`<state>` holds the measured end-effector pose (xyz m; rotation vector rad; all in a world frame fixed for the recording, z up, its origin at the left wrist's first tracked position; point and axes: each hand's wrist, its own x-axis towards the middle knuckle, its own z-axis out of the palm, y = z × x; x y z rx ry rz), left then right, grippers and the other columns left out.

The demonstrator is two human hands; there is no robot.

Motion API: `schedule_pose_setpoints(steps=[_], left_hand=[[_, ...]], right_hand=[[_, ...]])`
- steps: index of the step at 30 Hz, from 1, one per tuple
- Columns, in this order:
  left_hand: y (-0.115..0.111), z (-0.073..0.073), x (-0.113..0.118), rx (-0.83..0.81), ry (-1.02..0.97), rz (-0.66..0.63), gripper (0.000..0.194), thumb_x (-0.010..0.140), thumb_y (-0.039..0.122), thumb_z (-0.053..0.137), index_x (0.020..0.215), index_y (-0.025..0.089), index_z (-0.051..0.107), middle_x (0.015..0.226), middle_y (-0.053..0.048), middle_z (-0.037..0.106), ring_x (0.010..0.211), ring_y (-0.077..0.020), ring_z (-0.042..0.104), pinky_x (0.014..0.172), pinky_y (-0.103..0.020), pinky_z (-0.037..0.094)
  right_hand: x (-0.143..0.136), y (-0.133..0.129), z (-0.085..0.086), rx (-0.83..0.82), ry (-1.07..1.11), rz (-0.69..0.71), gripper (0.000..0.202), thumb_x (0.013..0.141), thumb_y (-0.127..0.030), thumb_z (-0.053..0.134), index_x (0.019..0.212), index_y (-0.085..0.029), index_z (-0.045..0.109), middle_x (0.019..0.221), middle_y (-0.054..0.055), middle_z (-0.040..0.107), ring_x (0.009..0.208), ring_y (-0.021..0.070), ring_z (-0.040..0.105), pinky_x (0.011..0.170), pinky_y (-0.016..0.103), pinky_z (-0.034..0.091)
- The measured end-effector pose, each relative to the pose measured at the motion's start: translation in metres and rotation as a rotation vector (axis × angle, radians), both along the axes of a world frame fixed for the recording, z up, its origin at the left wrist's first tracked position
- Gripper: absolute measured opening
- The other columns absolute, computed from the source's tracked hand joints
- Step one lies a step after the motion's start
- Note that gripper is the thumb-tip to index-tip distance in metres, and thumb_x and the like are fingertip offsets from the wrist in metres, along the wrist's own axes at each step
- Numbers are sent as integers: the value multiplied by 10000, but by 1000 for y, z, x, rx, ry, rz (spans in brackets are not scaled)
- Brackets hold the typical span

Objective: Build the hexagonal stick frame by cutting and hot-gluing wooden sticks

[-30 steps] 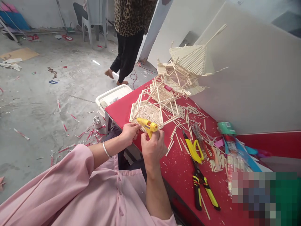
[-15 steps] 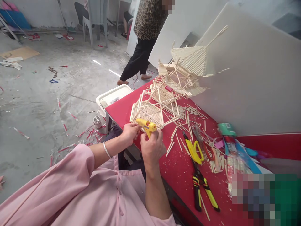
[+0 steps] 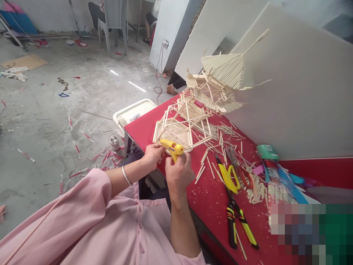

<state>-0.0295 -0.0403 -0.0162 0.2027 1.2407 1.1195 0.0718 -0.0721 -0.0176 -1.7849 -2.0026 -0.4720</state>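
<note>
My right hand (image 3: pixel 179 173) is wrapped round the handle of a yellow hot glue gun (image 3: pixel 171 147), its nozzle pointing left. Close to that nozzle, my left hand (image 3: pixel 153 156) is closed in a pinch; whatever lies between its fingertips is too small to make out. Just beyond the gun stands an open frame of thin wooden sticks (image 3: pixel 190 123) over a flat stick panel (image 3: pixel 176 132). Farther back, a larger stick model with a slatted roof (image 3: pixel 226 70) rests on the red table (image 3: pixel 204 206).
Yellow-handled scissors (image 3: pixel 228 178), black-and-yellow cutters (image 3: pixel 238 217) and loose sticks (image 3: pixel 202 173) lie on the right side of the table. A green-topped container (image 3: pixel 267 152) stands behind them. A white tray (image 3: pixel 118 114) is beyond the table's left corner; wrappers (image 3: pixel 110 158) litter the floor.
The person in black trousers walking at the back has moved right, mostly behind the pillar and boards. My hands and the glue gun stay almost still.
</note>
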Motion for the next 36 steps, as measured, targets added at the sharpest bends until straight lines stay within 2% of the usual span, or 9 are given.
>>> schedule_pose_setpoints(steps=[9,18,36], left_hand=[[0,0,1,1,10,4,282,871,83,535,601,160,508,383,59,424,275,-40,288,326,-197,161],[0,4,0,-5,15,9,297,865,69,537,588,163,490,388,62,418,281,-38,285,327,-195,163],[-1,9,1,-30,35,0,274,881,81,534,621,164,519,381,68,409,285,-38,273,328,-192,159]], right_hand=[[1,0,-2,103,-46,23,172,860,-188,515,978,-135,628,891,78,663,654,168,613,522,285,372],[2,0,-4,76,-52,22,212,880,-210,514,1040,-126,624,931,97,669,675,178,632,512,290,364],[3,-2,-5,53,-7,27,199,914,-219,483,1033,-132,617,929,94,657,690,179,635,521,282,392]])
